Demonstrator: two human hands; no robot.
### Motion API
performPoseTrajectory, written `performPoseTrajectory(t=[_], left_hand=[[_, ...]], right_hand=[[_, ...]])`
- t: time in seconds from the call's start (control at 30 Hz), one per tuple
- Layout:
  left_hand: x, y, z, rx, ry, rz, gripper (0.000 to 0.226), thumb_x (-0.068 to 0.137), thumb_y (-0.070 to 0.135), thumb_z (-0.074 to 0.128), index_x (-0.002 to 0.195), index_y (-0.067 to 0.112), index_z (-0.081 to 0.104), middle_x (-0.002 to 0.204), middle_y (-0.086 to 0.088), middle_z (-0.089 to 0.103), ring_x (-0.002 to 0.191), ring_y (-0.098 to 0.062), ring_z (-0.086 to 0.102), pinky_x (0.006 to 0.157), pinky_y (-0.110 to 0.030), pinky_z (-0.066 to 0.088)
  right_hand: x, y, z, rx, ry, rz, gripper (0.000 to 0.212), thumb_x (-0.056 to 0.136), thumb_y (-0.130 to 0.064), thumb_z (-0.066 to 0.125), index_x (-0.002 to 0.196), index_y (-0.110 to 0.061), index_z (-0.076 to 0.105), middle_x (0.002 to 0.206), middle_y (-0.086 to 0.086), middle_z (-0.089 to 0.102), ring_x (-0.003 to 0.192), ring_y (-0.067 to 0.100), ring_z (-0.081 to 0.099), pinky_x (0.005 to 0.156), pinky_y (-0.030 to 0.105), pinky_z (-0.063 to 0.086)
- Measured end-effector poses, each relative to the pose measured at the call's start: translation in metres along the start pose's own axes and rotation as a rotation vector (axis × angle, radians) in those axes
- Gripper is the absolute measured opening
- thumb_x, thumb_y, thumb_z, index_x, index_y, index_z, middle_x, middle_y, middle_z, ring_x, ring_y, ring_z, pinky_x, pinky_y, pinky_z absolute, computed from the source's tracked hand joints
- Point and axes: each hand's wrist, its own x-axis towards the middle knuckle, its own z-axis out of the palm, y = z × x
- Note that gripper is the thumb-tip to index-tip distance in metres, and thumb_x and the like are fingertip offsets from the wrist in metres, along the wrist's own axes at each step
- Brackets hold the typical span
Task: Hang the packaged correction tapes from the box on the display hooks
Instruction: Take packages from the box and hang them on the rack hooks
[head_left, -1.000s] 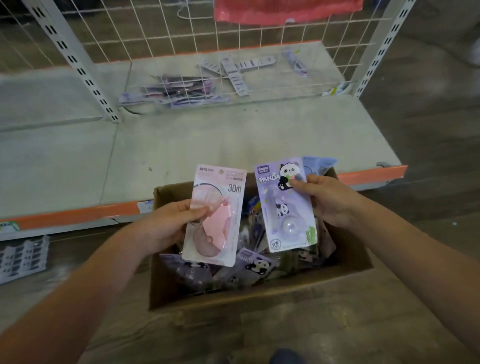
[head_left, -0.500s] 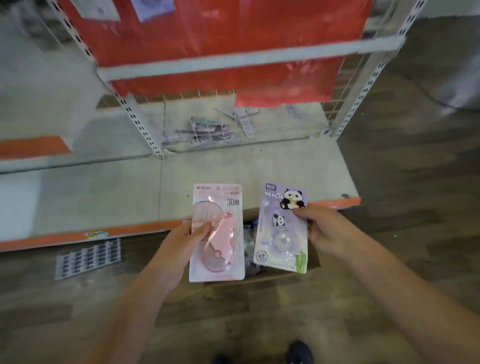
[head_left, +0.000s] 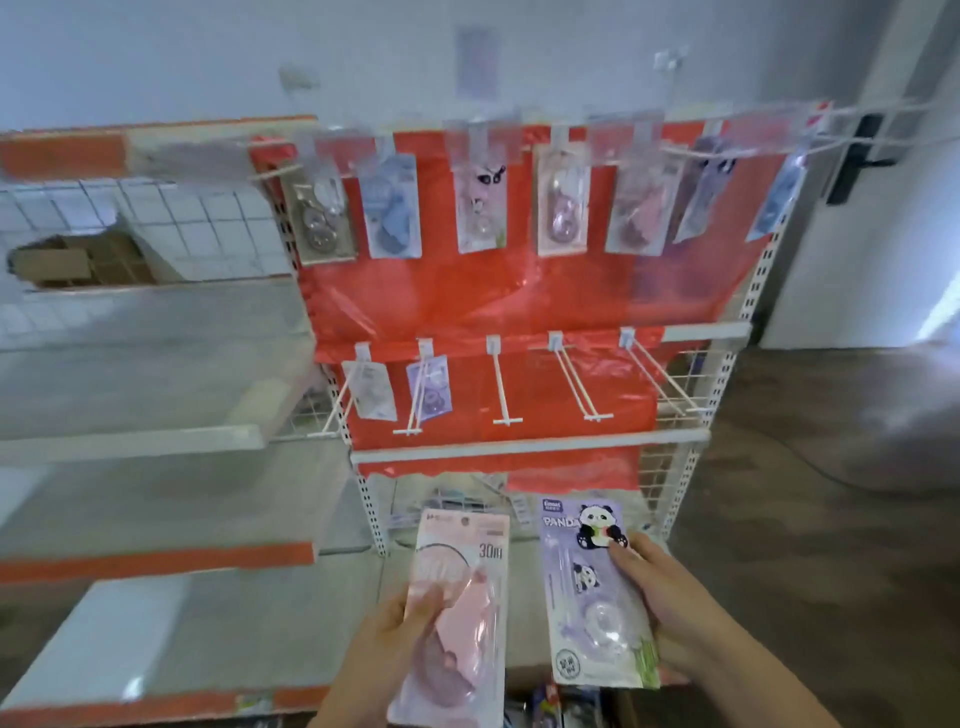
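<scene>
Now we grip one pack in each hand, the left hand (head_left: 387, 631) on the pink pack (head_left: 457, 613), the right hand (head_left: 662, 597) on the panda pack (head_left: 592, 587), both below the display. The bare lower hooks (head_left: 501, 384) probably suit; we should lift one pack and line up its hanging hole, too blurred to see.

Pink pack (head_left: 457, 618); lilac panda-print pack (head_left: 597, 592); red backing sheet (head_left: 519, 291); white hooks (head_left: 501, 384).

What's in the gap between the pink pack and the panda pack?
Nothing is held there. In the head view the pink pack and the panda pack sit side by side, apart. Through the gap only the pale shelf behind shows.
</scene>
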Motion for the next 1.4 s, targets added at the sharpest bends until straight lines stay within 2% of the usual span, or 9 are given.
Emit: performPoseTrajectory(t=[0.1, 0.17, 0.47, 0.7, 0.83, 1.07, 1.17, 1.23, 1.4], left_hand=[[-0.018, 0.021, -0.008, -0.088, 0.012, 0.048, 0.014, 0.091, 0.033, 0.058, 0.089, 0.023, 0.067, 0.090, -0.002, 0.072, 0.083, -0.008, 0.066, 0.072, -0.026, 0.046], [-0.028, 0.030, -0.012, -0.123, 0.018, 0.084, 0.015, 0.092, 0.028, 0.057, 0.087, 0.017, 0.066, 0.078, -0.002, 0.071, 0.067, -0.003, 0.067, 0.066, -0.025, 0.045], [-0.041, 0.063, -0.019, -0.095, -0.077, 0.277, 0.028, 0.094, 0.034, 0.056, 0.077, 0.046, 0.075, 0.089, 0.012, 0.075, 0.090, -0.011, 0.068, 0.090, -0.036, 0.050], [-0.025, 0.074, -0.002, -0.178, -0.178, 0.356, 0.025, 0.093, 0.027, 0.054, 0.087, 0.021, 0.078, 0.100, 0.007, 0.074, 0.085, 0.000, 0.068, 0.079, -0.027, 0.046], [-0.009, 0.084, 0.019, -0.195, -0.172, 0.388, 0.029, 0.087, 0.034, 0.054, 0.096, 0.016, 0.075, 0.097, 0.007, 0.075, 0.083, -0.001, 0.069, 0.076, -0.025, 0.046], [0.029, 0.124, 0.088, -0.230, -0.074, 0.422, 0.029, 0.088, 0.033, 0.058, 0.099, 0.010, 0.070, 0.092, 0.005, 0.075, 0.089, -0.013, 0.070, 0.073, -0.026, 0.049], [0.047, 0.144, 0.131, -0.230, -0.053, 0.430, 0.033, 0.084, 0.041, 0.058, 0.098, 0.014, 0.070, 0.091, -0.001, 0.075, 0.092, -0.023, 0.069, 0.078, -0.033, 0.051], [0.057, 0.156, 0.158, -0.226, -0.056, 0.453, 0.040, 0.080, 0.049, 0.058, 0.099, 0.016, 0.070, 0.095, -0.001, 0.075, 0.095, -0.024, 0.069, 0.086, -0.038, 0.051], [0.072, 0.182, 0.211, -0.246, -0.037, 0.478, 0.029, 0.091, 0.036, 0.055, 0.096, 0.011, 0.067, 0.087, 0.001, 0.075, 0.084, -0.016, 0.070, 0.071, -0.027, 0.049]], right_hand=[[-0.022, -0.028, 0.018, 0.013, -0.082, -0.022, 0.021, 0.098, 0.001, 0.041, 0.106, 0.002, 0.060, 0.084, 0.013, 0.074, 0.067, 0.020, 0.070, 0.059, 0.028, 0.057], [-0.036, -0.039, 0.029, 0.046, -0.110, -0.045, 0.024, 0.096, 0.007, 0.037, 0.095, 0.001, 0.061, 0.076, 0.011, 0.073, 0.062, 0.018, 0.069, 0.052, 0.025, 0.055], [-0.062, -0.054, 0.054, 0.053, -0.152, -0.219, 0.023, 0.099, -0.004, 0.042, 0.115, -0.006, 0.058, 0.108, 0.016, 0.070, 0.093, 0.029, 0.069, 0.077, 0.038, 0.059], [-0.065, -0.065, 0.048, -0.108, -0.011, -0.419, 0.022, 0.097, -0.011, 0.051, 0.116, -0.010, 0.062, 0.114, 0.007, 0.070, 0.111, 0.028, 0.063, 0.103, 0.049, 0.044], [-0.052, -0.079, 0.025, -0.153, 0.028, -0.493, 0.029, 0.087, -0.036, 0.059, 0.112, -0.024, 0.064, 0.117, 0.007, 0.067, 0.116, 0.031, 0.058, 0.105, 0.053, 0.040], [-0.009, -0.128, -0.044, -0.186, 0.083, -0.559, 0.018, 0.095, -0.029, 0.055, 0.105, -0.020, 0.067, 0.108, 0.012, 0.069, 0.099, 0.023, 0.064, 0.098, 0.049, 0.045], [0.013, -0.155, -0.084, -0.175, 0.110, -0.605, 0.058, 0.077, -0.059, 0.065, 0.097, -0.005, 0.063, 0.093, 0.027, 0.063, 0.080, 0.020, 0.051, 0.080, 0.043, 0.046], [0.031, -0.170, -0.112, -0.193, 0.133, -0.637, 0.084, 0.059, -0.076, 0.068, 0.093, 0.000, 0.059, 0.080, 0.013, 0.057, 0.076, 0.019, 0.046, 0.073, 0.038, 0.037], [0.051, -0.206, -0.154, -0.165, 0.121, -0.651, 0.048, 0.083, -0.045, 0.067, 0.088, 0.003, 0.060, 0.074, 0.007, 0.048, 0.074, 0.020, 0.038, 0.070, 0.034, 0.029]])
